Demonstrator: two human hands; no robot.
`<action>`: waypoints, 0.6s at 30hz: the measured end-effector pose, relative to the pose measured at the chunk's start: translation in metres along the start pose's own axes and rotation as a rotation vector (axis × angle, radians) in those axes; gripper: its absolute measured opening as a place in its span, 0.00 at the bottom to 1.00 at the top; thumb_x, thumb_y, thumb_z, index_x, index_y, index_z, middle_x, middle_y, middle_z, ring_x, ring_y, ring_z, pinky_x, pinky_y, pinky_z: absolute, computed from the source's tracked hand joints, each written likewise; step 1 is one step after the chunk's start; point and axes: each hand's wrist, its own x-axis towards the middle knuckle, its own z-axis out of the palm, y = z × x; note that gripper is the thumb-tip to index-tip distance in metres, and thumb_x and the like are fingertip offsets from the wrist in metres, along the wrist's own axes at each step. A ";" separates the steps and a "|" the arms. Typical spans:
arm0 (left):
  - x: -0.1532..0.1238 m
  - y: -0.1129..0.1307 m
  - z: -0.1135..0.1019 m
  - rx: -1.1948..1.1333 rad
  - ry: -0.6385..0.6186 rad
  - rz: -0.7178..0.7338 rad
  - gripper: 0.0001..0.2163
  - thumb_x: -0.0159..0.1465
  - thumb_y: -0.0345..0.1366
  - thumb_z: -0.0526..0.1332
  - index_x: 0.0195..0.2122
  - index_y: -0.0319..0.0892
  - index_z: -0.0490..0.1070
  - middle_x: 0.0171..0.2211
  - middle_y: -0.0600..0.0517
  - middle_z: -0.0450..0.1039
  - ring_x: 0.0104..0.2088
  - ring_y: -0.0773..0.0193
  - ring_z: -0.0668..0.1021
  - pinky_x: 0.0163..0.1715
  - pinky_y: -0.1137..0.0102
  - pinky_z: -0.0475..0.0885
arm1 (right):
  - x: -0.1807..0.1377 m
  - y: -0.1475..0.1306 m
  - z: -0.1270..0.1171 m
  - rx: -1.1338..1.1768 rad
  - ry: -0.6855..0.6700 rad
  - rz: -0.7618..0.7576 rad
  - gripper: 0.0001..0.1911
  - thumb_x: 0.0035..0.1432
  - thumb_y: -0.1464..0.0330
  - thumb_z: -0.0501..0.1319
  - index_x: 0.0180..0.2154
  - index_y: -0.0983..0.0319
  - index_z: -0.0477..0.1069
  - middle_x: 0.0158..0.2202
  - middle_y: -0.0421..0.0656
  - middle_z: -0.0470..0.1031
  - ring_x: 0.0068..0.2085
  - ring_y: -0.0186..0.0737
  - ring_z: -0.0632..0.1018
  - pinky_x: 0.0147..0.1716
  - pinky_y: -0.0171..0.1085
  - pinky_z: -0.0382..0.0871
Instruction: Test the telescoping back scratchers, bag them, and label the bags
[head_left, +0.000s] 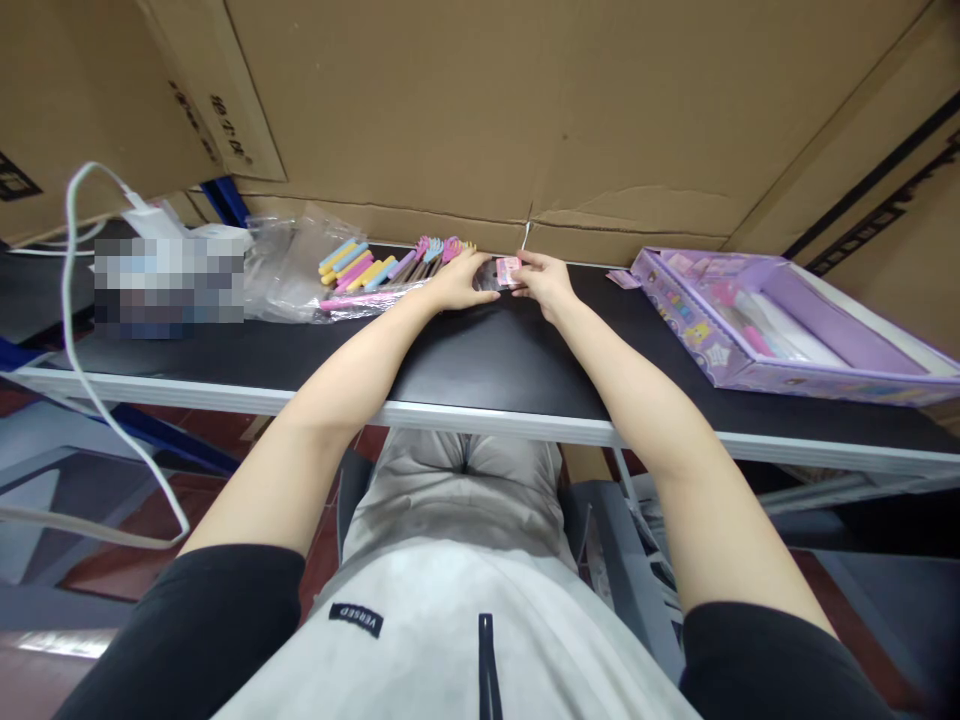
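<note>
Pink packet (508,270) is sitting at the far edge of the black table (480,360), against the cardboard boxes (525,110); the left hand (459,281) and right hand (544,279) are both pinching it by its ends. Pastel plastic pieces (375,268) are lying just left, and a purple toy box (772,325) is resting well apart on the right

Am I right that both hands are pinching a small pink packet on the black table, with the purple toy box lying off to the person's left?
Not quite. In the head view the purple toy box lies to the person's right, not the left. The rest holds: left hand and right hand pinch the small pink packet over the black table.
</note>
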 end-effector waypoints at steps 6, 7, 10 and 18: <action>0.001 -0.002 0.001 0.028 -0.017 -0.002 0.33 0.63 0.45 0.72 0.66 0.35 0.71 0.60 0.34 0.75 0.61 0.40 0.77 0.65 0.49 0.72 | 0.000 -0.002 0.000 -0.051 0.020 -0.027 0.20 0.56 0.82 0.66 0.49 0.61 0.72 0.32 0.39 0.78 0.32 0.36 0.81 0.29 0.32 0.81; 0.001 -0.003 0.001 0.030 -0.019 -0.001 0.33 0.63 0.45 0.72 0.66 0.35 0.71 0.59 0.34 0.75 0.61 0.40 0.77 0.64 0.49 0.72 | -0.001 -0.003 0.000 -0.056 0.020 -0.028 0.19 0.56 0.82 0.66 0.46 0.60 0.72 0.31 0.38 0.77 0.31 0.35 0.81 0.27 0.30 0.80; 0.001 -0.003 0.001 0.025 -0.014 0.005 0.32 0.62 0.46 0.72 0.64 0.36 0.73 0.58 0.35 0.76 0.61 0.40 0.78 0.64 0.50 0.72 | -0.005 -0.008 0.001 -0.059 0.021 -0.027 0.15 0.55 0.84 0.64 0.40 0.60 0.71 0.30 0.38 0.76 0.30 0.34 0.80 0.24 0.28 0.76; 0.000 0.002 -0.001 0.012 -0.029 -0.011 0.31 0.62 0.44 0.72 0.64 0.35 0.72 0.58 0.34 0.75 0.60 0.39 0.78 0.63 0.50 0.72 | -0.013 -0.013 0.002 -0.019 0.005 -0.016 0.13 0.58 0.84 0.62 0.39 0.63 0.76 0.34 0.40 0.79 0.29 0.30 0.76 0.23 0.27 0.71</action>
